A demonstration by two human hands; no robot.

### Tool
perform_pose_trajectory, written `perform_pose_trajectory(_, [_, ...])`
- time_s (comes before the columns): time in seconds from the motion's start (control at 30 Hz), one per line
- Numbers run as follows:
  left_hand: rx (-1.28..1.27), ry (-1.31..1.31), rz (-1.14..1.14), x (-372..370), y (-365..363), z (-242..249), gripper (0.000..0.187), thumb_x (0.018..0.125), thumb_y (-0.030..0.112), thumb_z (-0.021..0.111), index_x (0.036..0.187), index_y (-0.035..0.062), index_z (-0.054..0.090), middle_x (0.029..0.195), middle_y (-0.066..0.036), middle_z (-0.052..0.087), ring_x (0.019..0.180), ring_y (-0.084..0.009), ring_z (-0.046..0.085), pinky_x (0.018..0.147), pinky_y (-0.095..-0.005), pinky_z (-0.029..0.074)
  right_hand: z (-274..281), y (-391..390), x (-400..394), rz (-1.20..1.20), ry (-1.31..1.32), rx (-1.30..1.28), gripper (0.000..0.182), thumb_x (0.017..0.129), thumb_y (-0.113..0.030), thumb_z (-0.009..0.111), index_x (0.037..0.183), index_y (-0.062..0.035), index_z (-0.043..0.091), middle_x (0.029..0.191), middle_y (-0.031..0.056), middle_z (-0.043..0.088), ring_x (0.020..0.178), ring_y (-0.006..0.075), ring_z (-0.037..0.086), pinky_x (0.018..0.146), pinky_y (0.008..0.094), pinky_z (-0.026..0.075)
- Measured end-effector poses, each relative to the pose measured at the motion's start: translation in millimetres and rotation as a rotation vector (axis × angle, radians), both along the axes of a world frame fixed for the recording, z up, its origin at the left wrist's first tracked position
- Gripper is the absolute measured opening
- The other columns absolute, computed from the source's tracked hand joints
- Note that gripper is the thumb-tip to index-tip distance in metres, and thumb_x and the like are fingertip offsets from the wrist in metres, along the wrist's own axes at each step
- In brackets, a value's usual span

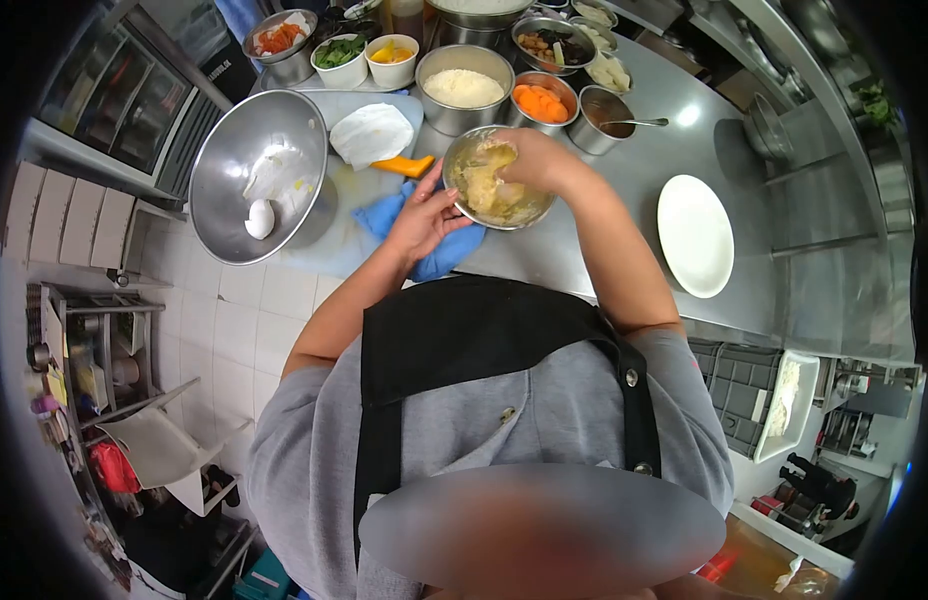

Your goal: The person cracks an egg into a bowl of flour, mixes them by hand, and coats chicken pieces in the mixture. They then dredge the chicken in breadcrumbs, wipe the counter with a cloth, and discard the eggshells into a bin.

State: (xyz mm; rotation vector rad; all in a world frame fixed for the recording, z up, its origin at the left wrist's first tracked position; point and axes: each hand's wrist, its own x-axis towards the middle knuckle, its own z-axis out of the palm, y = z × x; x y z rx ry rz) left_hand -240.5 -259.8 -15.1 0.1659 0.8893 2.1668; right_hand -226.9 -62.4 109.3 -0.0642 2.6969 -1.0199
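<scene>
A small steel bowl point(464, 152) tilted toward me holds a pale yellow mixture point(484, 185). My left hand point(426, 215) grips the bowl's near left rim and steadies it. My right hand point(534, 160) is inside the bowl from the right, its fingers closed in the mixture. A blue cloth point(384, 215) lies under the bowl and my left hand, on the steel counter point(634, 170).
A large steel bowl point(234, 150) holding eggshells point(260, 218) stands at the left on a white board. Behind are several bowls of rice, carrot and greens, and an orange-handled tool point(404, 166). A white plate point(695, 235) lies to the right.
</scene>
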Motion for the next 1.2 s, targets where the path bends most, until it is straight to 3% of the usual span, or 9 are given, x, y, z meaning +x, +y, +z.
perform_pose_trajectory(0.07, [0.017,0.022,-0.028,-1,-4,-5,0.059,0.089,0.008,0.047,0.139,0.0195,0.019,0.114,-0.007,0.054,0.091,-0.0174,0.06,0.077,-0.0329,0.054,-11,4,-4,0.022,-0.016,0.017,0.049,0.062,-0.008,0.068,0.109,-0.0053,0.056,0.099,0.0148,0.062,0.093,0.0279,0.059,0.081,0.0332,0.046])
perform_pose_trajectory(0.23, [0.028,-0.017,0.002,0,-2,-7,0.06,0.088,0.008,0.049,0.139,0.0208,0.021,0.108,-0.006,0.056,0.081,-0.0144,0.061,0.068,-0.0295,0.056,-91,10,-9,0.124,0.047,0.253,0.072,0.057,-0.013,0.073,0.123,-0.0025,0.045,0.112,0.0187,0.056,0.103,0.029,0.054,0.089,0.0319,0.041])
perform_pose_trajectory(0.33, [0.088,-0.027,-0.011,-1,-5,-9,0.06,0.088,0.007,0.049,0.139,0.0204,0.021,0.108,-0.006,0.056,0.081,-0.0142,0.061,0.067,-0.0294,0.057,-100,-5,-9,0.037,-0.145,-0.174,0.083,0.053,-0.016,0.077,0.127,-0.0004,0.04,0.111,0.0188,0.055,0.105,0.0285,0.052,0.092,0.0297,0.039])
perform_pose_trajectory(0.47, [0.067,0.009,-0.032,0,-6,-11,0.059,0.088,0.007,0.049,0.139,0.0203,0.023,0.108,-0.006,0.056,0.08,-0.0138,0.061,0.066,-0.0296,0.057,-104,7,-18,0.01,-0.368,-0.618,0.067,0.06,0.0,0.069,0.122,-0.0014,0.045,0.107,0.011,0.058,0.095,0.0196,0.056,0.084,0.0306,0.045])
perform_pose_trajectory(0.6, [0.07,0.027,-0.004,2,-4,-13,0.059,0.088,0.009,0.049,0.139,0.0199,0.022,0.109,-0.004,0.056,0.082,-0.0125,0.061,0.067,-0.0282,0.057,-47,18,-7,-0.114,-0.233,-0.532,0.065,0.061,0.002,0.069,0.121,-0.0016,0.045,0.106,0.0078,0.058,0.096,0.0181,0.055,0.083,0.0302,0.046])
perform_pose_trajectory(0.73, [0.058,0.034,0.002,3,-6,-12,0.058,0.089,0.009,0.049,0.139,0.0204,0.022,0.11,-0.004,0.055,0.083,-0.0128,0.061,0.07,-0.0291,0.056,5,11,2,0.046,-0.044,0.092,0.054,0.065,-0.007,0.068,0.116,-0.0012,0.049,0.103,0.0122,0.06,0.094,0.021,0.057,0.082,0.0309,0.045])
perform_pose_trajectory(0.83, [0.055,0.025,0.011,1,-5,-12,0.058,0.089,0.009,0.049,0.139,0.0206,0.022,0.111,-0.005,0.055,0.085,-0.0132,0.061,0.073,-0.0299,0.055,12,-5,10,0.072,0.045,0.015,0.051,0.061,-0.013,0.07,0.109,-0.0022,0.054,0.101,0.0169,0.061,0.091,0.0309,0.059,0.082,0.0346,0.046])
perform_pose_trajectory(1.13, [0.097,0.019,-0.001,1,-6,-15,0.057,0.089,0.008,0.048,0.139,0.0198,0.023,0.11,-0.006,0.055,0.086,-0.0147,0.061,0.073,-0.0301,0.055,-99,-3,-12,0.156,0.047,0.298,0.067,0.058,-0.008,0.069,0.121,-0.0111,0.05,0.111,0.0161,0.057,0.102,0.0294,0.055,0.088,0.0332,0.043])
perform_pose_trajectory(1.2, [0.11,0.017,-0.001,0,-6,-14,0.058,0.088,0.007,0.049,0.139,0.0197,0.022,0.107,-0.006,0.056,0.083,-0.0145,0.061,0.071,-0.0298,0.056,-102,-6,-15,0.088,-0.041,0.215,0.074,0.057,-0.008,0.071,0.126,-0.0111,0.045,0.114,0.0175,0.055,0.105,0.0284,0.054,0.09,0.0314,0.042])
